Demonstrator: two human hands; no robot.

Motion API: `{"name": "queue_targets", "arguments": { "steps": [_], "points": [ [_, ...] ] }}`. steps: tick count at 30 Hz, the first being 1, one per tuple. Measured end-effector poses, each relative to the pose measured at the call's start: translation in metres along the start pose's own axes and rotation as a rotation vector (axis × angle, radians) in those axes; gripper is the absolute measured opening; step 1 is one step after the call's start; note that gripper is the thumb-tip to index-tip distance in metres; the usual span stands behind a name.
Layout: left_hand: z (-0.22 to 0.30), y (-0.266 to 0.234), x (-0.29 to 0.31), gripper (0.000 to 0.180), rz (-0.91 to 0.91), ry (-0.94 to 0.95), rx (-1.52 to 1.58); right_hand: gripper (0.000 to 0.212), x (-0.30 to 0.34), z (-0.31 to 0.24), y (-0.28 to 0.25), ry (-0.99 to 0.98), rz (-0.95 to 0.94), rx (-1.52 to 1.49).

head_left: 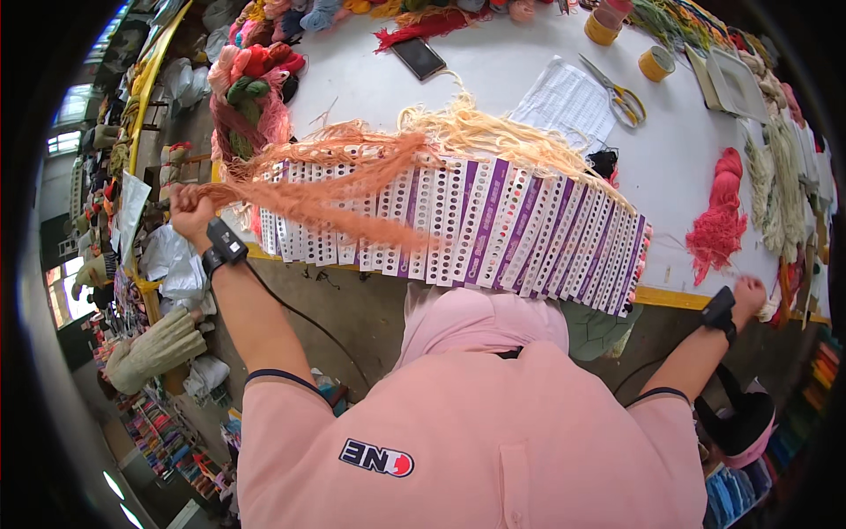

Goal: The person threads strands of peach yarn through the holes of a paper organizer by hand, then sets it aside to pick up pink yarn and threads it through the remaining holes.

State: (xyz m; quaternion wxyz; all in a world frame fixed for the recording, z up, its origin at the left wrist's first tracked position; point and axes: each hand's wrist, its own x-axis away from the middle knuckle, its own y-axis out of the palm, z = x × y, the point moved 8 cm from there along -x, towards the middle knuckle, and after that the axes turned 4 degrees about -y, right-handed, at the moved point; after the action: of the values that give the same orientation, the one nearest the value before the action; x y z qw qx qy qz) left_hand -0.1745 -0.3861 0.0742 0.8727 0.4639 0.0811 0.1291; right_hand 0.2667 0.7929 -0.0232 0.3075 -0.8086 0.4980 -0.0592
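At the table's left end, my left hand (pixel 189 210) is closed around one end of a loose hank of orange-brown yarn (pixel 326 207). The strands fan out to the right over a row of long white-and-purple punched cards (pixel 480 225), which lie side by side along the front edge. Cream yarn (pixel 493 132) runs across the cards' far ends. Out at the right, by the table's front edge, my right hand (pixel 749 296) is closed. Its fingers are small in view, and what they hold, if anything, cannot be made out. A pinkish-red hank (pixel 718 216) lies just beyond it.
Yellow-handled scissors (pixel 619 95) lie beside a printed sheet (pixel 564 101). Farther back are a black phone (pixel 418 58) and a yellow-brown roll (pixel 656 63). Coloured hanks (pixel 251 97) heap at the left. A white tray (pixel 738 84) and pale hanks (pixel 775 189) line the right side.
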Motion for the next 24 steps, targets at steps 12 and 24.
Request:
{"name": "queue_targets", "arguments": {
  "steps": [12, 24],
  "points": [
    [-0.446, 0.065, 0.21, 0.01, -0.431, -0.542, -1.421, 0.018, 0.288, -0.294, 0.403, -0.134, -1.116, -0.248],
    [-0.476, 0.092, 0.249, 0.006, -0.466, -0.905, -1.138, 0.01, 0.315, -0.307, 0.464, -0.399, -1.223, -0.181]
  ]
}}
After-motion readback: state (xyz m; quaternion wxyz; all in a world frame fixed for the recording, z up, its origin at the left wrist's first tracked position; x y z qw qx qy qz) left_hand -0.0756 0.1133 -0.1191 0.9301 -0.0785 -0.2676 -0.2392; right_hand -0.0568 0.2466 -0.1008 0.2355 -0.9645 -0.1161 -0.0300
